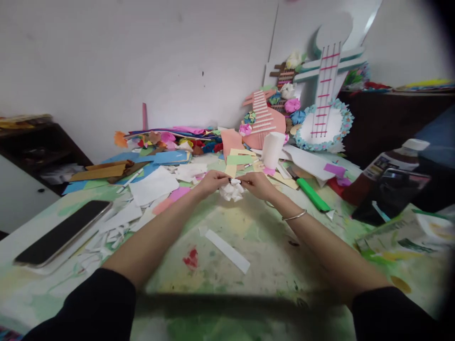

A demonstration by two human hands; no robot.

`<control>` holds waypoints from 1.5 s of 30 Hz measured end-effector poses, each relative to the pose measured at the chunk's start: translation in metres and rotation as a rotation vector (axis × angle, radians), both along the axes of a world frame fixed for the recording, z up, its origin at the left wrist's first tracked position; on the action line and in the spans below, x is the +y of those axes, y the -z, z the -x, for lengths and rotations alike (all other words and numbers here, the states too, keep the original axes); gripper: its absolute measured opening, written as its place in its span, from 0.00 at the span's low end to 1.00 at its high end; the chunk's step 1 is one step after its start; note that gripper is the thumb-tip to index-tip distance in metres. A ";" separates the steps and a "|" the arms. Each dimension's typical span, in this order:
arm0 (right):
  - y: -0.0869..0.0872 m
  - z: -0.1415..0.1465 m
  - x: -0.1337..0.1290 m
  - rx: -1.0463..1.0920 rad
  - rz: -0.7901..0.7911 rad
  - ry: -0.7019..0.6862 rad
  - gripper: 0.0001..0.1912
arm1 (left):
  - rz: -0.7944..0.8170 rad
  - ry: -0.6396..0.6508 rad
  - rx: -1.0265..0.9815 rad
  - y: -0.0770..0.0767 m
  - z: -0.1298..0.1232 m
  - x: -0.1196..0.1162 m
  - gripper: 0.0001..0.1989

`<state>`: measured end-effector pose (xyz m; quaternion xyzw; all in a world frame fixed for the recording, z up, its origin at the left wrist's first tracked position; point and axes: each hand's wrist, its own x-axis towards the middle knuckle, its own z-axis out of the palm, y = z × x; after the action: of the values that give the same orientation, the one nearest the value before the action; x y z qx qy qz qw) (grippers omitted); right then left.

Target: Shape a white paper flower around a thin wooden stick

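Head cam: I see L hand [212, 183] + R hand [259, 184] pinching paper wad [232, 191] beyond strip [228, 251]; prob. soft, light: hold far edge.

Pale wall [142, 57], dark shelf [66, 146], stained table [280, 251]

The camera sits on the person's head, facing forward and down; it looks from close above the counter [277, 255], along the forearms [161, 227] to the left hand [212, 182] and right hand [259, 185] near mid-view; the wall [142, 61] fills the top.
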<state>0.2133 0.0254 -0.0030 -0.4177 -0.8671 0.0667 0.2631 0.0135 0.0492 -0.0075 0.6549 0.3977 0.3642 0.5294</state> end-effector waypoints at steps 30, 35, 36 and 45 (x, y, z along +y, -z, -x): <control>0.036 -0.015 0.068 0.046 -0.156 -0.025 0.17 | 0.081 -0.039 -0.168 0.037 -0.007 0.065 0.12; 0.033 -0.018 0.070 0.055 -0.035 -0.096 0.19 | -0.021 -0.101 -0.056 0.035 -0.007 0.063 0.10; 0.032 -0.019 0.070 0.046 -0.022 -0.113 0.19 | -0.042 -0.102 -0.031 0.035 -0.007 0.063 0.10; 0.034 -0.015 0.066 0.031 -0.102 -0.067 0.17 | -0.089 -0.128 0.007 0.034 -0.006 0.061 0.11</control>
<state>0.2283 0.0910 -0.0366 -0.3732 -0.8787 0.0377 0.2953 0.0190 0.1106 -0.0411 0.6522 0.4242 0.4124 0.4740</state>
